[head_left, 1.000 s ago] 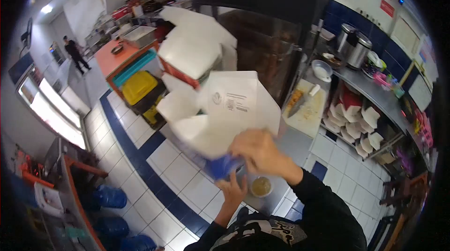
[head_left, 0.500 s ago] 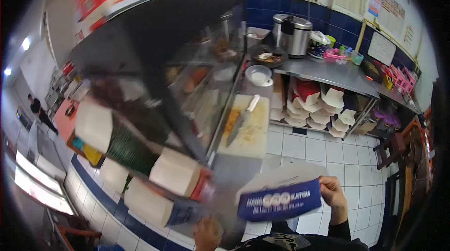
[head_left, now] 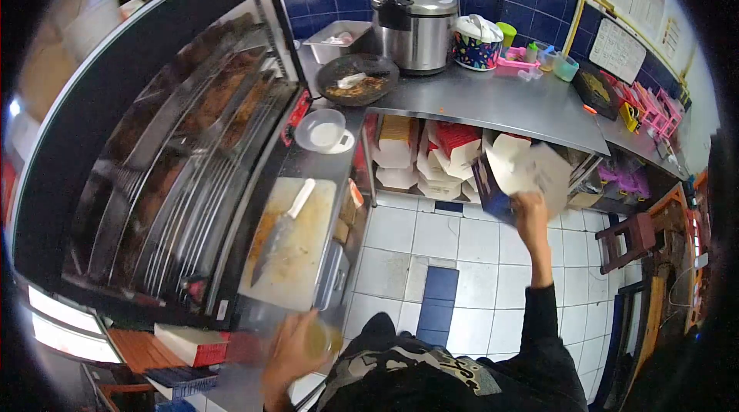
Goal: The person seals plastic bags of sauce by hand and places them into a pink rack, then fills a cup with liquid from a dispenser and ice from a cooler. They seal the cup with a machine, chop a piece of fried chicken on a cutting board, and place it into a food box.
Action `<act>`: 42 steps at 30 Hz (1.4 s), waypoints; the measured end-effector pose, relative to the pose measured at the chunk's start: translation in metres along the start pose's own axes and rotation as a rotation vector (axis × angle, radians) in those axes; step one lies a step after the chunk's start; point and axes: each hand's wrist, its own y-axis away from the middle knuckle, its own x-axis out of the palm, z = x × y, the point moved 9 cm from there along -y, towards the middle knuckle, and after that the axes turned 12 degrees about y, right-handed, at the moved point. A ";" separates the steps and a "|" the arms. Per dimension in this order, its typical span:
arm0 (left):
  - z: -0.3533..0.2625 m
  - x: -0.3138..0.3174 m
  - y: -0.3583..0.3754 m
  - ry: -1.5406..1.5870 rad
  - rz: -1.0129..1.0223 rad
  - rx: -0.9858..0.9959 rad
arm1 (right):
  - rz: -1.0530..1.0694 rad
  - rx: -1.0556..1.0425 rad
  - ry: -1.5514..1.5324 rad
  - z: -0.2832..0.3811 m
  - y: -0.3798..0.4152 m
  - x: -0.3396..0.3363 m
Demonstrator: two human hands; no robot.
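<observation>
My right hand (head_left: pixel 531 216) is closed on a blue and white cardboard box (head_left: pixel 541 170), held out over the floor in front of the low shelf. At the lower left, my left hand (head_left: pixel 291 350) is blurred, its fingers curled at a small round yellowish thing (head_left: pixel 323 339) that I cannot make out. Beyond that hand a white cutting board (head_left: pixel 309 246) lies on the metal counter, with a white-handled knife (head_left: pixel 279 236) resting across it. Behind the board is a translucent bowl (head_left: pixel 321 131).
A glass display case (head_left: pixel 185 150) fills the left side. A dark pan (head_left: pixel 369 93) and a steel cooker (head_left: pixel 416 39) stand on the back counter (head_left: pixel 508 104). Folded boxes (head_left: pixel 443 170) are stacked beneath it. A stool (head_left: pixel 626 245) stands at the right.
The view has shifted. My right hand has moved the box farther forward and to the right, tilting it. My left hand appears farther left, and the other person is out of view.
</observation>
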 end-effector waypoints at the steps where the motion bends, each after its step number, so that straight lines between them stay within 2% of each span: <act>1: -0.026 0.005 -0.042 -0.071 0.024 0.008 | -0.134 -0.098 0.022 -0.015 -0.020 0.013; 5: -0.110 0.018 -0.224 -0.033 -0.018 0.349 | -0.123 -0.149 0.044 -0.097 -0.113 0.104; 7: -0.135 0.027 -0.320 -0.083 -0.122 0.499 | -0.093 -0.167 0.011 -0.139 -0.151 0.154; 9: -0.161 0.031 -0.421 -0.016 -0.059 0.448 | 0.018 -0.222 -0.083 -0.174 -0.195 0.207; 10: -0.173 0.034 -0.469 -0.007 -0.056 0.460 | 0.105 -0.139 -0.124 -0.200 -0.214 0.236; 12: -0.190 0.040 -0.567 -0.022 -0.087 0.451 | 0.137 -0.305 -0.194 -0.230 -0.253 0.284; 13: -0.198 0.046 -0.609 -0.013 -0.082 0.452 | 0.279 -0.218 -0.137 -0.246 -0.268 0.314; 14: -0.204 0.050 -0.648 -0.007 -0.124 0.434 | 0.293 -0.212 -0.136 -0.258 -0.284 0.331; 16: -0.208 0.065 -0.722 -0.015 -0.137 0.405 | 0.433 -0.310 -0.036 -0.268 -0.297 0.374; 17: -0.207 0.073 -0.755 -0.023 -0.149 0.391 | 0.212 -0.414 0.126 -0.244 -0.311 0.354; 18: -0.208 0.078 -0.782 -0.029 -0.164 0.376 | 0.229 -0.398 0.116 -0.225 -0.316 0.359; 20: -0.209 0.090 -0.823 -0.083 -0.120 0.315 | 0.005 -0.093 0.054 -0.207 -0.322 0.348; 21: -0.207 0.098 -0.840 -0.089 -0.084 0.295 | 0.105 -0.024 -0.355 -0.194 -0.305 0.369; 22: -0.207 0.105 -0.855 -0.096 -0.054 0.275 | 0.146 -0.203 -0.101 -0.157 -0.286 0.391; 24: -0.210 0.112 -0.875 -0.110 -0.050 0.242 | 0.179 -0.072 -0.334 -0.113 -0.284 0.409; 26: -0.207 0.119 -0.887 -0.113 -0.067 0.218 | 0.273 0.138 -0.321 -0.100 -0.284 0.449; 28: -0.196 0.118 -0.883 -0.105 -0.110 0.185 | 0.365 0.094 -0.284 -0.078 -0.297 0.482; 30: -0.220 0.100 -0.857 -0.277 -0.264 0.396 | 0.388 0.055 -0.282 -0.056 -0.317 0.498; 31: -0.221 0.086 -0.848 -0.276 -0.293 0.370 | 0.447 0.043 -0.234 -0.046 -0.317 0.513; 32: -0.223 0.073 -0.838 -0.155 -0.188 0.427 | 0.442 0.009 -0.245 -0.043 -0.320 0.514; 33: -0.224 0.055 -0.830 -0.040 -0.079 0.489 | 0.446 -0.099 -0.389 -0.026 -0.324 0.510; 34: -0.222 0.021 -0.830 -0.054 -0.100 0.478 | 0.449 -0.202 -0.533 -0.010 -0.324 0.509; 35: -0.213 -0.008 -0.838 0.168 0.034 0.393 | 0.434 -0.338 -0.657 -0.004 -0.315 0.512; 36: -0.200 -0.031 -0.848 0.400 0.167 0.307 | 0.456 -0.363 -0.741 -0.009 -0.308 0.510; 37: -0.195 -0.076 -0.864 0.377 -0.023 0.518 | 0.480 -0.388 -0.825 -0.015 -0.301 0.507; 38: -0.181 -0.112 -0.886 0.344 -0.172 0.560 | 0.534 -0.300 -0.869 -0.027 -0.304 0.491; 39: -0.166 -0.148 -0.906 0.306 -0.326 0.590 | 0.459 -0.302 -0.779 -0.038 -0.319 0.465; 40: -0.145 -0.179 -0.934 0.263 -0.429 0.455 | 0.373 -0.300 -0.691 -0.048 -0.333 0.445; 42: -0.096 -0.214 -1.012 0.252 -0.472 0.381 | 0.062 -0.167 -0.367 -0.078 -0.346 0.425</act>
